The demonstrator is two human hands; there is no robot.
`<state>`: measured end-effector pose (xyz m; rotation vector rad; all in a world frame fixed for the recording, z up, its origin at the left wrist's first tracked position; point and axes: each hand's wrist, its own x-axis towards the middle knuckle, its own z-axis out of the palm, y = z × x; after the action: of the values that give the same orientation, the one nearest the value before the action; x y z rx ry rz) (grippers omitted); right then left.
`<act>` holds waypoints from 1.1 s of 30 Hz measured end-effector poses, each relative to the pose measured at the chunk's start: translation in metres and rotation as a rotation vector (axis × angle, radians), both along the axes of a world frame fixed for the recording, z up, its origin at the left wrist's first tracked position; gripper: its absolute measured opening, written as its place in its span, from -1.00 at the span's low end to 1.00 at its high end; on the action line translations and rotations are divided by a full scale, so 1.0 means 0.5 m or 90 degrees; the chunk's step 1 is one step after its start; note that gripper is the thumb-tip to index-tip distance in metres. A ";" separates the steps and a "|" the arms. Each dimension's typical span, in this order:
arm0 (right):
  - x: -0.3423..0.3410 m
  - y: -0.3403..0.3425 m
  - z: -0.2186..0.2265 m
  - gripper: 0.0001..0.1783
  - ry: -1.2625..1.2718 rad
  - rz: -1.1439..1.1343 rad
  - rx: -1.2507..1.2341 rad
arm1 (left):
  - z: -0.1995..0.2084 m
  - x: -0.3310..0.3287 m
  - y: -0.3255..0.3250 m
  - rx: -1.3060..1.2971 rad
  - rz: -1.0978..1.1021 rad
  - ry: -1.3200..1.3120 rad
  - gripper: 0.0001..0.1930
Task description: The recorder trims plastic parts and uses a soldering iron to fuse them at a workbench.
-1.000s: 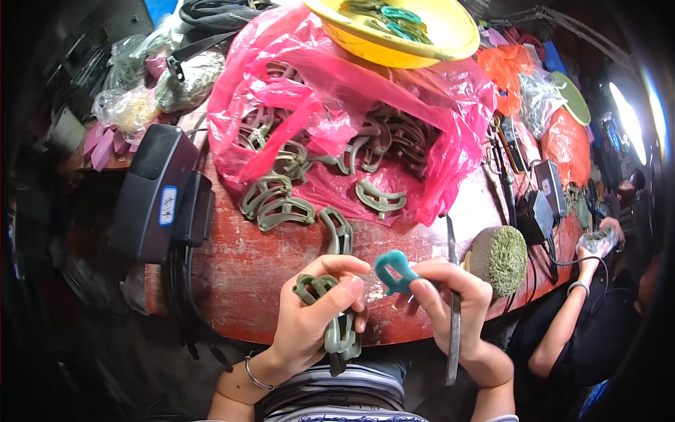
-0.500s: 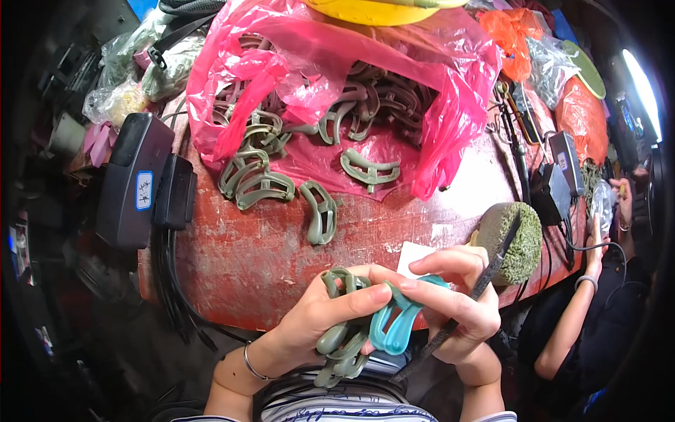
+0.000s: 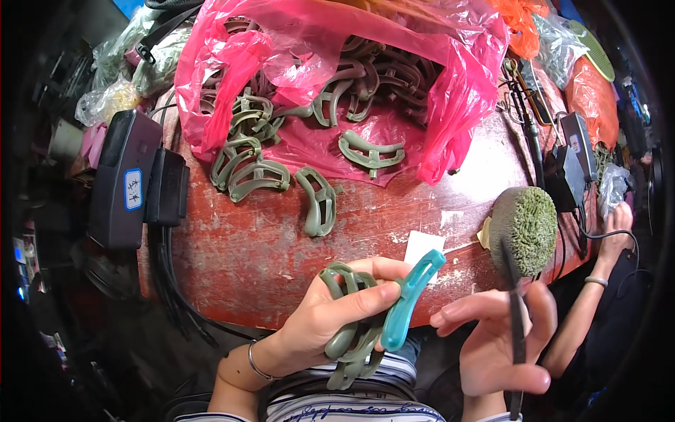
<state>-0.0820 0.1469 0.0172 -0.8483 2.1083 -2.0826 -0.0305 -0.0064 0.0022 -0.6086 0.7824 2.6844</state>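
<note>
The left hand (image 3: 330, 320) now clamps green clips (image 3: 351, 330) plus the teal clip (image 3: 411, 299), freed by the right hand (image 3: 496, 341), whose fingers pinch a blade (image 3: 517, 330).

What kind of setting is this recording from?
Probably a small workshop bench for hand-finishing plastic parts: a worn red table, a pink bag spilling identical olive plastic pieces, and a thin dark tool in the right hand.

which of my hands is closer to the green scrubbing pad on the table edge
Right. Your right hand sits just below the green pad, holding a thin dark tool. Your left hand is farther left, gripping plastic pieces.
</note>
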 end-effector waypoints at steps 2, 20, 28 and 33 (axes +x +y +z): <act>0.011 0.024 0.004 -0.06 -0.043 0.071 0.040 | 0.004 -0.005 0.004 0.008 -0.012 -0.007 -0.71; 0.012 0.016 0.006 -0.63 0.062 0.075 0.025 | 0.005 0.002 0.008 0.084 -0.010 0.012 -0.71; 0.014 0.017 0.011 -0.63 0.079 0.082 0.044 | -0.005 0.002 0.015 0.026 0.002 0.102 -0.71; 0.029 0.020 -0.005 -0.68 0.079 -0.024 -0.042 | -0.016 0.004 0.014 0.002 -0.007 0.140 -0.69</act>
<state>-0.0677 0.1569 0.0147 -0.9778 2.1418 -2.1836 -0.0287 0.0005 -0.0056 -0.3105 0.8317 2.7736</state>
